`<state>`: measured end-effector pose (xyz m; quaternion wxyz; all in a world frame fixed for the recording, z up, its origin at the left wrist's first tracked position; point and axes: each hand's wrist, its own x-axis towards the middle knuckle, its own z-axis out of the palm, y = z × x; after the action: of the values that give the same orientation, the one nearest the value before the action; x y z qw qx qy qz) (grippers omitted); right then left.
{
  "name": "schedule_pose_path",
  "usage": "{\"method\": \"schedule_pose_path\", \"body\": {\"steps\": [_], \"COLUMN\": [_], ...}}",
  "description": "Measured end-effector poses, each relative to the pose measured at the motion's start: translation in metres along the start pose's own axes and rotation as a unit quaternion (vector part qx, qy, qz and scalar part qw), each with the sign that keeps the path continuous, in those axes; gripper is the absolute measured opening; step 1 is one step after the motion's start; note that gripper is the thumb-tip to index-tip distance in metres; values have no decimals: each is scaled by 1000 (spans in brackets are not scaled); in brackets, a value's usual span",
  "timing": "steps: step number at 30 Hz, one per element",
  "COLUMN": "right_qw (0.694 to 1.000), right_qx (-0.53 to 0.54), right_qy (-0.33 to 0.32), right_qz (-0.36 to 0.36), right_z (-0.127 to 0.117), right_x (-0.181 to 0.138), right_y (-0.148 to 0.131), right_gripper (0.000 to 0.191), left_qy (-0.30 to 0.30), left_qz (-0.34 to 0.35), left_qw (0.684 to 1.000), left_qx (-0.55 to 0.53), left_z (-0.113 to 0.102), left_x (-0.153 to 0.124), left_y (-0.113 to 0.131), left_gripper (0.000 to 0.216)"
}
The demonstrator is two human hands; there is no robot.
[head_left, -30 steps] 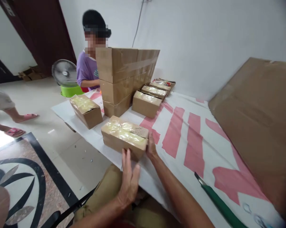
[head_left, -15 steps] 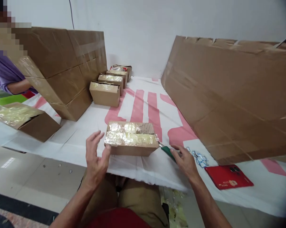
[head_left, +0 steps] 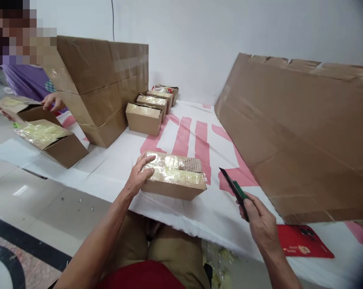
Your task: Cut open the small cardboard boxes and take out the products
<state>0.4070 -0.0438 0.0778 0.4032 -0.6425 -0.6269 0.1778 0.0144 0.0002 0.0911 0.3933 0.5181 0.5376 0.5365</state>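
Note:
A small cardboard box (head_left: 175, 178) with a plastic-covered top lies on the white and pink sheet (head_left: 187, 136) in front of me. My left hand (head_left: 138, 175) grips its left end, fingers curled over the top edge. My right hand (head_left: 261, 222) is closed round a green utility knife (head_left: 234, 188), blade out and pointing up-left, a short way right of the box.
A stack of large cartons (head_left: 100, 86) stands at the left with a row of small boxes (head_left: 151, 108) beside it. A big flattened cardboard (head_left: 304, 132) leans at the right. A red phone (head_left: 304, 245) lies near my right hand. Another person (head_left: 31, 86) at far left holds a small box.
My left hand has closed on the box's left end. My right hand has picked the green knife up off the sheet. The other person now holds a small box.

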Motion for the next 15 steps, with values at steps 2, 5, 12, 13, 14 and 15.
{"method": "schedule_pose_path", "body": {"steps": [2, 5, 12, 13, 14, 15], "right_qw": [998, 985, 934, 929, 924, 921], "right_qx": [16, -6, -56, -66, -75, -82], "right_qy": [-34, -100, -236, -246, -254, -261], "right_qz": [-48, -139, -261, -269, -275, -278], "right_z": [-5, 5, 62, 67, 71, 74], "right_x": [11, 30, 69, 72, 75, 77], "right_y": [-36, -97, -169, -171, -173, -174], "right_gripper": [38, 31, 30, 30, 30, 30], "left_qy": [1, 2, 0, 1, 0, 0], "left_qz": [0, -1, 5, 4, 4, 4], "left_qw": [1000, 1000, 999, 999, 999, 999], "left_qx": [-3, -8, -37, -41, -44, -46], "left_z": [0, 2, 4, 4, 4, 4], "left_x": [1, 2, 5, 5, 5, 6], "left_y": [-2, -4, -6, -7, -7, -8], "left_gripper": [57, 63, 71, 71, 72, 73]}}
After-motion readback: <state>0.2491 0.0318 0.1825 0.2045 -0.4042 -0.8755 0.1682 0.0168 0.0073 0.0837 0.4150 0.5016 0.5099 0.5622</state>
